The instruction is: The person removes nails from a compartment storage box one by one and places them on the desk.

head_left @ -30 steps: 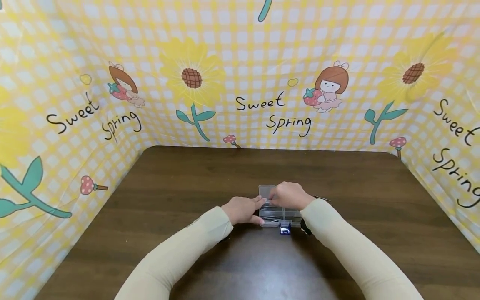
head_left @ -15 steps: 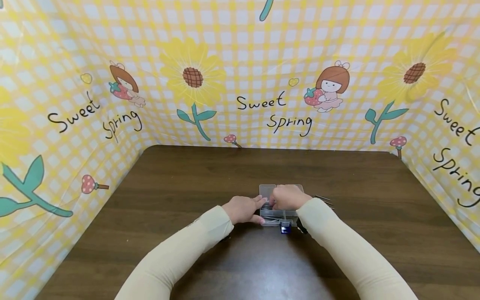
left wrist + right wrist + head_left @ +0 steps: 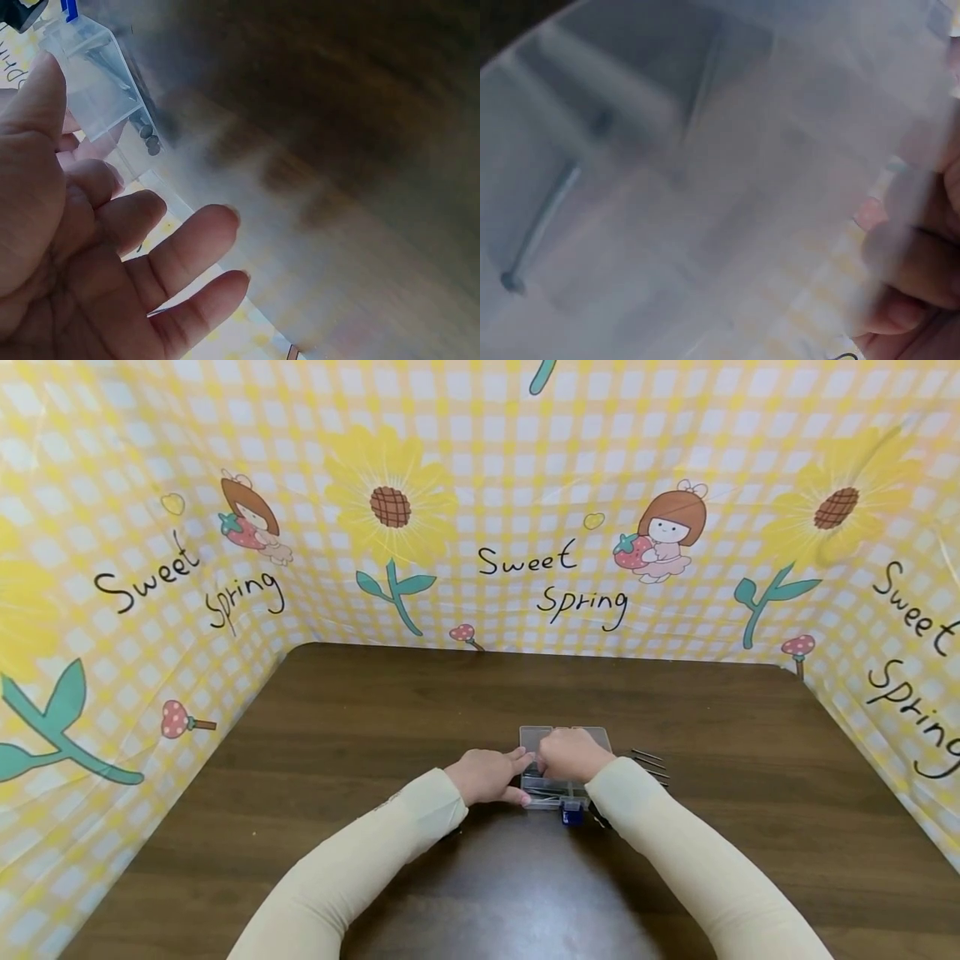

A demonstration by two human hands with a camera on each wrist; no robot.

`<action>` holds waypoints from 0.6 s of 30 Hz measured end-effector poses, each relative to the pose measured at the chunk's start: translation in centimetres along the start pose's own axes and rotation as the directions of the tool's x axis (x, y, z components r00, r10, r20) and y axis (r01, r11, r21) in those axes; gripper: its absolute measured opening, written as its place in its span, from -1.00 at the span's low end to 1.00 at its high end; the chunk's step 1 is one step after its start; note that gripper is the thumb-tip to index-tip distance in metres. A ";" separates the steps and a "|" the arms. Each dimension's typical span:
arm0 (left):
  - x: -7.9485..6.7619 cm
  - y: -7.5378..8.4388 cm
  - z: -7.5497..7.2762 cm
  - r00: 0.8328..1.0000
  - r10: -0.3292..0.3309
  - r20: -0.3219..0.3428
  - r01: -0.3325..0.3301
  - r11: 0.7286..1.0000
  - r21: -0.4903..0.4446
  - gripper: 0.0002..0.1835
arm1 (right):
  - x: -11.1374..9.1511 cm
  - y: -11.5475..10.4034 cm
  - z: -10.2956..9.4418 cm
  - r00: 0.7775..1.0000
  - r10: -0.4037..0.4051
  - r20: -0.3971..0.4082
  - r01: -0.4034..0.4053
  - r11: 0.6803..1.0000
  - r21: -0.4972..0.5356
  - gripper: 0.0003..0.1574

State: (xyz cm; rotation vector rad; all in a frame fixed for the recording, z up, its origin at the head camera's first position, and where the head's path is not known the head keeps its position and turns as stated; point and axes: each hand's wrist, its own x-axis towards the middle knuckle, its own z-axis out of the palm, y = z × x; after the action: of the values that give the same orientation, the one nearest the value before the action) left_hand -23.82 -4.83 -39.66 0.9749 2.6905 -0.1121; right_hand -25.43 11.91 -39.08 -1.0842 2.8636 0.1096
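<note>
A clear plastic compartment box (image 3: pixel 549 804) with a blue latch (image 3: pixel 572 814) and raised lid (image 3: pixel 536 737) stands mid-table, several nails (image 3: pixel 112 71) inside it. My left hand (image 3: pixel 486 776) holds the box's left end, thumb at the front corner and fingertips toward the back; in the left wrist view its outer fingers spread loosely. My right hand (image 3: pixel 572 753) reaches over the back of the box, fingers curled downward; I cannot tell whether they pinch a nail. In the right wrist view a nail (image 3: pixel 544 225) shows blurred through the plastic, with curled fingers (image 3: pixel 915 277) at the right edge.
Several loose nails (image 3: pixel 651 766) lie side by side on the brown wooden table (image 3: pixel 375 710), just right of the box. A yellow checked cloth (image 3: pixel 525 468) with printed flowers walls the table at the back and sides.
My right hand has drawn slightly nearer and its forearm has shifted left, showing more of the lid and the loose nails. The left hand stays at the box's end.
</note>
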 end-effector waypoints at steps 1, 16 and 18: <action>0.0 0.0 0.0 1.000 0.001 -0.001 -0.001 1.000 0.000 -0.19 | 0.0 0.0 0.1 1.000 -0.003 -0.001 0.003 1.000 -0.009 -0.74; 0.2 0.0 -0.2 1.000 -0.013 0.018 0.013 1.000 0.005 -0.18 | -0.1 -0.5 0.2 1.000 -0.012 -0.026 0.010 0.997 -0.079 -0.66; 0.2 0.1 -0.3 1.000 -0.017 0.018 0.017 1.000 0.000 -0.18 | -0.2 -0.4 0.2 1.000 -0.007 -0.026 0.005 0.998 -0.070 -0.63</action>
State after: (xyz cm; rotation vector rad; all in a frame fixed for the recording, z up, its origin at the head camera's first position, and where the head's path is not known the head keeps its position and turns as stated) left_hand -24.00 -4.60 -39.47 0.9464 2.6827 -0.1236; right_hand -24.98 11.73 -39.29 -1.1152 2.9002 0.1981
